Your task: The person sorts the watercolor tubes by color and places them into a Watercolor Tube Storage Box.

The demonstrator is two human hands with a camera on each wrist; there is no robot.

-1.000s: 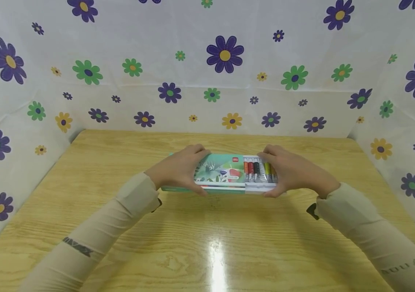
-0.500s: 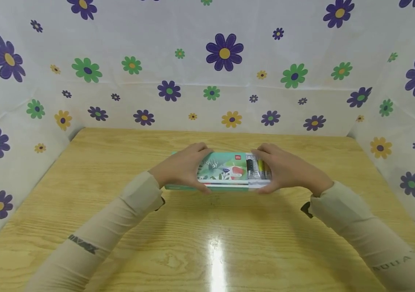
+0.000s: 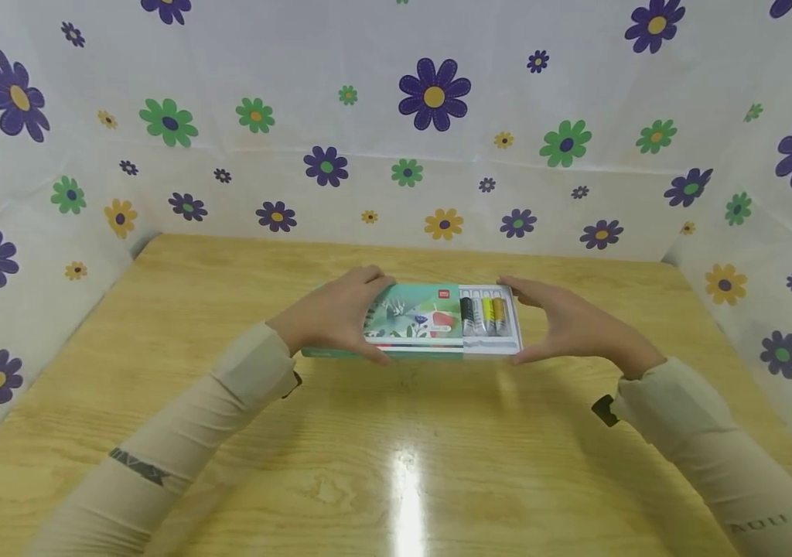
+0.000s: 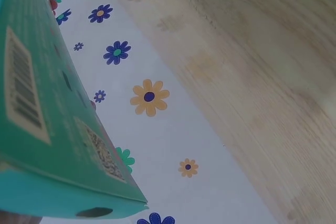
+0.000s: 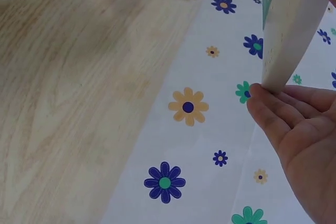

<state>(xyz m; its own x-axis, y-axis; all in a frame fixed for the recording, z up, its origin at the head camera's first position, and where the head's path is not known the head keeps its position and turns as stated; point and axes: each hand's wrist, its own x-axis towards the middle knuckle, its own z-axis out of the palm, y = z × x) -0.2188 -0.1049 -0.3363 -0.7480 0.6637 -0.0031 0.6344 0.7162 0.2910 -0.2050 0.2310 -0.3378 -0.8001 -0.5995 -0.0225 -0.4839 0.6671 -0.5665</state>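
A paint set is held over the table by both hands. Its teal cardboard sleeve (image 3: pixel 413 313) has a printed flower picture, and a white tray (image 3: pixel 492 346) protrudes from its right end. Several paint tubes (image 3: pixel 486 316), black, silvery, yellow and ochre, lie in the exposed part. My left hand (image 3: pixel 329 317) grips the sleeve, thumb on the near edge and fingers at the far edge. At the tray's outer end my right hand (image 3: pixel 573 325) spans its corners between thumb and fingers. In the right wrist view the fingertips touch a corner of the tray (image 5: pixel 286 35).
The wooden table (image 3: pixel 326 449) extends all around beneath the box. White cloth (image 3: pixel 368 46) with purple, green and yellow flowers encloses the back and both sides. The left wrist view shows the sleeve's barcode face (image 4: pixel 50 98) close up.
The tray has slid left into the sleeve, hiding the orange and red tubes. My right hand first moved left with it, then shifted back right to the tray's outer end. The left hand keeps its grip.
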